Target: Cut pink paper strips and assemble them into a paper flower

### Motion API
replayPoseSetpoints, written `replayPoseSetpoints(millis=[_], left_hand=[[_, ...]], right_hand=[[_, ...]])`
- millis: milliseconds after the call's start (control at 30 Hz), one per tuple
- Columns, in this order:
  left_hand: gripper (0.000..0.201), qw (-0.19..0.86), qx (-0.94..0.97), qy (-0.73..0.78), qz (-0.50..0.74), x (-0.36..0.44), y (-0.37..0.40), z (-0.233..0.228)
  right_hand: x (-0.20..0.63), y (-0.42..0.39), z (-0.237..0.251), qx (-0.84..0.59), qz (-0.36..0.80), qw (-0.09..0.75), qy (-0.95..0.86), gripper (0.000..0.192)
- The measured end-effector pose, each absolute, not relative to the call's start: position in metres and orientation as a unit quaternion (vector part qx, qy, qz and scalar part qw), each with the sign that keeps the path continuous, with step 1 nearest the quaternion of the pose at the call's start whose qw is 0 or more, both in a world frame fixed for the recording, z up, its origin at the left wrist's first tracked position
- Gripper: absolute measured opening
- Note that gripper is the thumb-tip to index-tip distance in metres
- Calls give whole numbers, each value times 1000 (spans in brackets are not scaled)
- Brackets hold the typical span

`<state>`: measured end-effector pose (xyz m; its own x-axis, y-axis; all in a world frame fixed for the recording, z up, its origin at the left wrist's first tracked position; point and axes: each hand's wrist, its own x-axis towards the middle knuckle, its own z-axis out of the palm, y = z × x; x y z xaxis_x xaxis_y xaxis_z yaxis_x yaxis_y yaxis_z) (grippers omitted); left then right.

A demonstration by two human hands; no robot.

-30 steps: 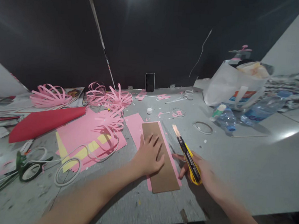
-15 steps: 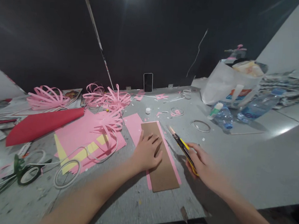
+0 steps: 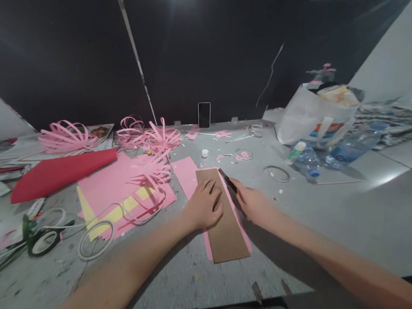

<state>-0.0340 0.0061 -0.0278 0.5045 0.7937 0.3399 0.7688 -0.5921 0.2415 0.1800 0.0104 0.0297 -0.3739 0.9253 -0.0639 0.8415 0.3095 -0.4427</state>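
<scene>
Cardboard strip (image 3: 227, 225) first: where does it lie?

— Flat on the grey bench (image 3: 329, 216), long way running away from the person, on top of a pink sheet (image 3: 186, 174) that shows as a thin margin along its right edge.

— And the hands?

— Left hand (image 3: 204, 206) is spread, palm and fingers pressing down on the upper half of the cardboard. Right hand (image 3: 254, 203) is closed around a knife (image 3: 228, 180), whose dark tip sits at the far right corner of the strip, just at the pink margin. The handle is hidden in the fist.

— How would you do this cut well?

— I'd judge the cardboard serves as the straight edge, so it must not creep. Keep the pressing fingers well back from the right edge, with weight spread along the strip, not on one spot. Hold the blade low and snug against the cardboard's side, and pull in one even stroke toward the body. Light pressure is likely enough for thin paper.

— What else is close?

— Curled pink paper loops (image 3: 157, 139) and a red sheet (image 3: 62, 171) to the left, rolls of tape (image 3: 94, 243) nearer the front edge, and water bottles (image 3: 307, 162) beside a white bag (image 3: 314, 118) on the right. A phone (image 3: 204, 115) stands against the dark wall.
</scene>
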Motion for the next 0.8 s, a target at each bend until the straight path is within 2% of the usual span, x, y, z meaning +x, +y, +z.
replayPoseSetpoints(millis=[500,800], left_hand=[[39,4,872,444,204,-34,8,-29],[38,-13,874,434,217,-35,11,-34]], right_hand=[[166,27,22,-542,133,65,-827,53],[157,28,15,-564,96,44,-819,44]])
